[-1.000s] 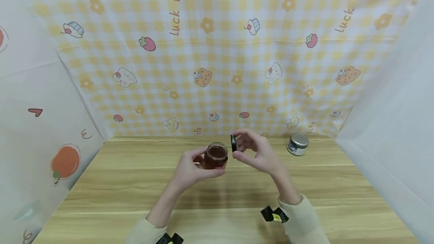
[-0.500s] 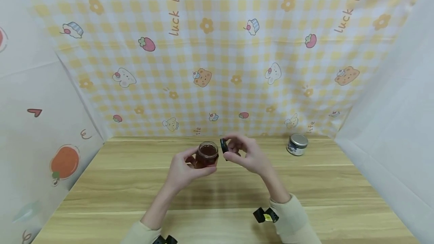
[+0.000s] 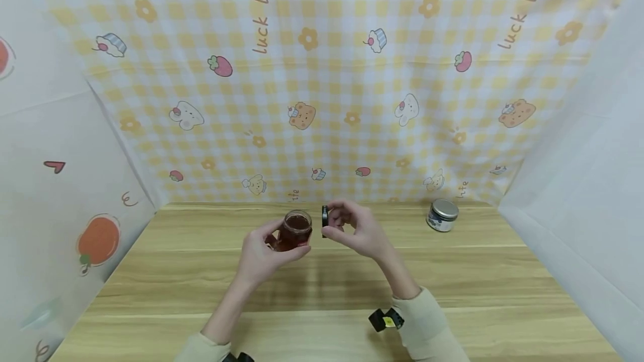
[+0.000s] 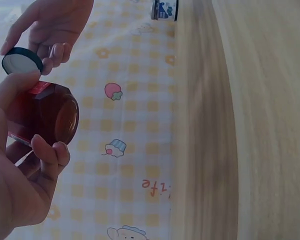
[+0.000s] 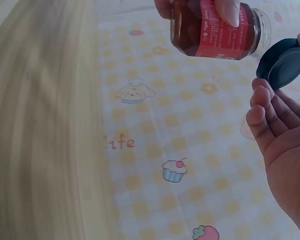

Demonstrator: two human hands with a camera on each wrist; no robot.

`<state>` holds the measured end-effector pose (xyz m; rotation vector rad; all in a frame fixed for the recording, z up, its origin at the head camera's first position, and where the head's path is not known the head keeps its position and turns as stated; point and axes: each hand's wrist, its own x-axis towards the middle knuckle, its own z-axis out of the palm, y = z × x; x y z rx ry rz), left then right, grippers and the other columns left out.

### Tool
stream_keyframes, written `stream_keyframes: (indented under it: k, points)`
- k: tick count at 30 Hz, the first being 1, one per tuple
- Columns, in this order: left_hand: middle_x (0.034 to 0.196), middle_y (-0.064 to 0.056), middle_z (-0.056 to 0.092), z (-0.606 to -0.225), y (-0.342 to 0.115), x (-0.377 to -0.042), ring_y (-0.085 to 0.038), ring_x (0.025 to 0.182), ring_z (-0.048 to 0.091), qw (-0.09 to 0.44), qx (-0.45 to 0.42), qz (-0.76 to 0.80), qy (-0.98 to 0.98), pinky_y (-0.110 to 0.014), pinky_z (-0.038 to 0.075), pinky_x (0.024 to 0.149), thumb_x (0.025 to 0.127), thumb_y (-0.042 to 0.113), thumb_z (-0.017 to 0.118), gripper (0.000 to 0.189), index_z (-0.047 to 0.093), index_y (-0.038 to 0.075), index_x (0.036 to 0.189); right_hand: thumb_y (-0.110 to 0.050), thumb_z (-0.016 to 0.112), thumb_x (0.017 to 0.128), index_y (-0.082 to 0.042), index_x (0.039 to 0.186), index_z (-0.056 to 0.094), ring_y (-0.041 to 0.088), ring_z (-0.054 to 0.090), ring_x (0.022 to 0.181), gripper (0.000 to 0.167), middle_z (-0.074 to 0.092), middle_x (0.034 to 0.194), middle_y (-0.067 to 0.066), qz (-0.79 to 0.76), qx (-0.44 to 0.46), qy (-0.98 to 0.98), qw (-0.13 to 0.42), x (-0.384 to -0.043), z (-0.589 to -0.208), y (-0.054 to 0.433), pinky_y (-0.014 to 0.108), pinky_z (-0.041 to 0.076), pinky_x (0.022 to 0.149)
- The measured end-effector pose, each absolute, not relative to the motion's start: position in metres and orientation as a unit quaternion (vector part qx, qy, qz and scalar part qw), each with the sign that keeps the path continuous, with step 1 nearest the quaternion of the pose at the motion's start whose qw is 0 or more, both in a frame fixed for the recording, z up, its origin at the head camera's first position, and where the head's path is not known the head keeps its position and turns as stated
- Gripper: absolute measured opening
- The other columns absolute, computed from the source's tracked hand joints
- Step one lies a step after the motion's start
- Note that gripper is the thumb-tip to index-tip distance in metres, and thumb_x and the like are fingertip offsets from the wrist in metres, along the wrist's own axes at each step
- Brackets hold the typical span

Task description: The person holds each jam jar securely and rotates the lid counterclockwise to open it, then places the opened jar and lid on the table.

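A glass jar (image 3: 294,232) of dark reddish-brown contents, its mouth uncovered, is held up over the table by my left hand (image 3: 261,253), thumb and fingers around its sides. The right wrist view shows a red label (image 5: 225,30) with white print on that jar. My right hand (image 3: 359,233) pinches a round black lid (image 3: 325,221) on edge between thumb and fingers, just right of the jar's mouth. In the left wrist view the pale inner side of the lid (image 4: 21,63) shows. Lid and jar look slightly apart in the head view.
A small jar (image 3: 442,215) with a silver lid and a blue-and-white label stands at the back right of the wooden table (image 3: 201,272). Behind the table hangs a yellow checked cloth (image 3: 322,144). White sheets line the left and right sides.
Both hands have shifted left together, carrying the jar and the lid. The lid tilted midway and is now nearly upright on edge. The silver-lidded jar stays where it was.
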<state>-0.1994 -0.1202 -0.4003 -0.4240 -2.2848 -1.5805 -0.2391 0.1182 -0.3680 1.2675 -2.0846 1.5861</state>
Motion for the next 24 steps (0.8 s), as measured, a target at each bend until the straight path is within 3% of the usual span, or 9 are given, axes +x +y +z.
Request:
stream_keyframes:
  k: [3, 6, 15, 20, 24]
  points:
    - [0.094, 0.006, 0.072, -0.401, -0.123, -0.199, -0.014, 0.057, 0.054, 0.182, -0.147, -0.535, -0.811, -0.026, 0.046, 0.051, 0.068, 0.028, 0.095, 0.045, 0.076, 0.023, 0.109, 0.008, 0.073, 0.085, 0.013, 0.119, 0.057, 0.019, 0.062, 0.076, 0.038, 0.066, 0.088, 0.019, 0.538, 0.422, -0.723, 0.098, -0.24, -0.37, 0.113, 0.03, 0.053, 0.065]
    - [0.092, 0.007, 0.072, -0.402, -0.125, -0.199, -0.013, 0.054, 0.052, 0.194, -0.138, -0.518, -0.821, -0.026, 0.045, 0.049, 0.068, 0.029, 0.096, 0.045, 0.076, 0.023, 0.108, 0.012, 0.074, 0.082, 0.011, 0.12, 0.057, 0.02, 0.062, 0.075, 0.042, 0.066, 0.088, 0.017, 0.534, 0.415, -0.732, 0.082, -0.245, -0.378, 0.108, 0.031, 0.054, 0.065]
    - [0.087, 0.004, 0.072, -0.406, -0.137, -0.201, -0.013, 0.049, 0.051, 0.21, -0.101, -0.492, -0.839, -0.027, 0.044, 0.045, 0.067, 0.03, 0.096, 0.045, 0.076, 0.021, 0.106, -0.008, 0.079, 0.086, 0.0, 0.121, 0.057, 0.015, 0.064, 0.073, 0.042, 0.068, 0.09, 0.006, 0.513, 0.417, -0.748, 0.062, -0.255, -0.391, 0.095, 0.039, 0.057, 0.067]
    - [0.087, 0.0, 0.072, -0.409, -0.145, -0.203, -0.013, 0.047, 0.051, 0.208, -0.08, -0.483, -0.847, -0.028, 0.044, 0.044, 0.067, 0.032, 0.096, 0.046, 0.077, 0.018, 0.106, -0.015, 0.08, 0.087, -0.001, 0.12, 0.057, 0.016, 0.064, 0.073, 0.042, 0.068, 0.09, 0.007, 0.5, 0.407, -0.763, 0.048, -0.257, -0.393, 0.086, 0.032, 0.056, 0.068]
    - [0.088, -0.001, 0.073, -0.411, -0.152, -0.204, -0.014, 0.05, 0.054, 0.198, -0.06, -0.479, -0.853, -0.028, 0.045, 0.046, 0.067, 0.033, 0.096, 0.047, 0.077, 0.017, 0.107, -0.018, 0.081, 0.087, -0.003, 0.119, 0.057, 0.015, 0.063, 0.074, 0.043, 0.067, 0.091, 0.007, 0.495, 0.395, -0.773, 0.039, -0.258, -0.396, 0.079, 0.034, 0.056, 0.068]
